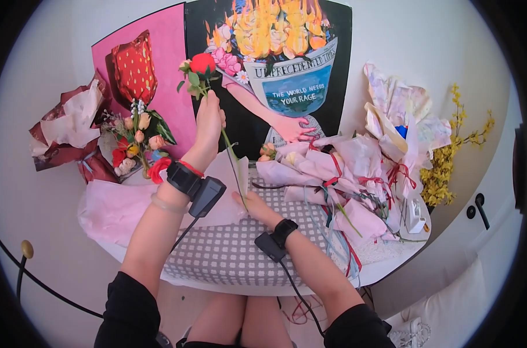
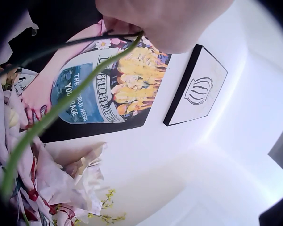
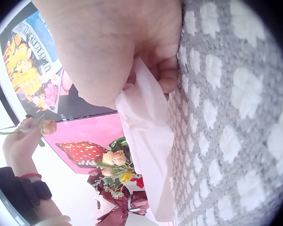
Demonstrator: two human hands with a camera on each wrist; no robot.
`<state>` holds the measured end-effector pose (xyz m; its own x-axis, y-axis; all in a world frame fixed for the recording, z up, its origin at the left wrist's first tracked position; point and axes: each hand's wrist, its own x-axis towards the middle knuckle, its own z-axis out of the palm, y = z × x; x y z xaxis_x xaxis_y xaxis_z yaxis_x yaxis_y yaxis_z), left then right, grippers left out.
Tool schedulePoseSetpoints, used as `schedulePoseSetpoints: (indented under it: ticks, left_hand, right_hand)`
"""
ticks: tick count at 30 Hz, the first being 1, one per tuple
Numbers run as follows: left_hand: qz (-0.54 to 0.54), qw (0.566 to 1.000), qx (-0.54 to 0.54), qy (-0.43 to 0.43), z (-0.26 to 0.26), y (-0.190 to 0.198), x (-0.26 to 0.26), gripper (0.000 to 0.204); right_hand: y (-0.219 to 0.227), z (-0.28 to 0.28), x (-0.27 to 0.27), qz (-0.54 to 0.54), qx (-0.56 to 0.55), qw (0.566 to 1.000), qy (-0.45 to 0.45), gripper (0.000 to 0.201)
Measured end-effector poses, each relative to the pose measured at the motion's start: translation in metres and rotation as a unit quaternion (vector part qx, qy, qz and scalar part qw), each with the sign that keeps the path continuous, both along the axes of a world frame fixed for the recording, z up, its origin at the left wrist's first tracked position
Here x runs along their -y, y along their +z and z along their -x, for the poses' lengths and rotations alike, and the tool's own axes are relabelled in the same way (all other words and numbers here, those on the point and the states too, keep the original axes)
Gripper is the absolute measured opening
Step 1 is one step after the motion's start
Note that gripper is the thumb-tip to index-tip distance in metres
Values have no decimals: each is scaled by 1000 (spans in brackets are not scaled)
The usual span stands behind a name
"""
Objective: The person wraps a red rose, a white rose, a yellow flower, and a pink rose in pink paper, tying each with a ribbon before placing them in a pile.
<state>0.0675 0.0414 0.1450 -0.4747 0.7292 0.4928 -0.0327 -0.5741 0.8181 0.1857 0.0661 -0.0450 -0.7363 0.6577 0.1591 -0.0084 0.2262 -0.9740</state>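
Observation:
Raised above the table, my left hand grips the stems of a red rose and a small peach rose. Two stems trail below that hand; the green stem runs across the left wrist view. Low over the cloth, my right hand pinches the edge of a sheet of pale pink wrapping paper between thumb and fingers. The sheet spreads left across the table, where its wide pink part lies flat. The stem ends hang close to my right hand in the head view.
Wrapped bouquets with red ribbons are heaped on the right, beside yellow blossom branches. Loose mixed flowers and a dark red wrapped bouquet stand left. A grey checked cloth covers the table front. Painted pictures lean behind.

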Motion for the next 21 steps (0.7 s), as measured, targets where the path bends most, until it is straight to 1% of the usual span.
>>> schedulePoseSetpoints:
  ticks: [2, 4, 6, 9, 11, 13, 15, 16, 17, 19, 21]
  left_hand:
    - [-8, 1000, -13, -18, -2, 1, 2, 30]
    - [17, 1000, 4, 10, -3, 3, 4, 31]
    - [1, 1000, -1, 1, 9, -3, -5, 31]
    - [-23, 999, -18, -12, 28, -13, -14, 30]
    - [-28, 998, -28, 54, 27, -18, -17, 32]
    - [-46, 997, -15, 65, 33, -28, -26, 31]
    - [-100, 981, -70, 148, 48, -44, -41, 27]
    - [-112, 975, -87, 172, 51, -49, -43, 26]
    - [-111, 975, -84, 171, 53, -55, -47, 26]
    - [-46, 973, -98, 202, 58, -67, -54, 26]
    - [-35, 975, -91, 198, 60, -80, -63, 27]
  right_hand:
    - [-3, 2, -1, -14, -2, 1000, -6, 40]
    - [-6, 3, -3, -26, -4, 1000, -10, 40]
    - [-9, 4, -5, 2, -1, 1000, 3, 40]
    - [-9, 5, -4, 8, -24, 1000, 7, 40]
    - [-12, 6, -5, 6, -27, 1000, 7, 39]
    - [-13, 7, -5, 2, -30, 1000, 5, 39]
    - [-10, 6, -2, 16, -21, 1000, 1, 39]
    - [-10, 6, -3, 16, -19, 1000, -2, 39]
    - [-10, 6, -3, 3, -16, 1000, -5, 39]
    - [-13, 8, -4, -7, -11, 1000, -9, 39]
    - [-17, 11, -7, -8, -20, 1000, -8, 40]
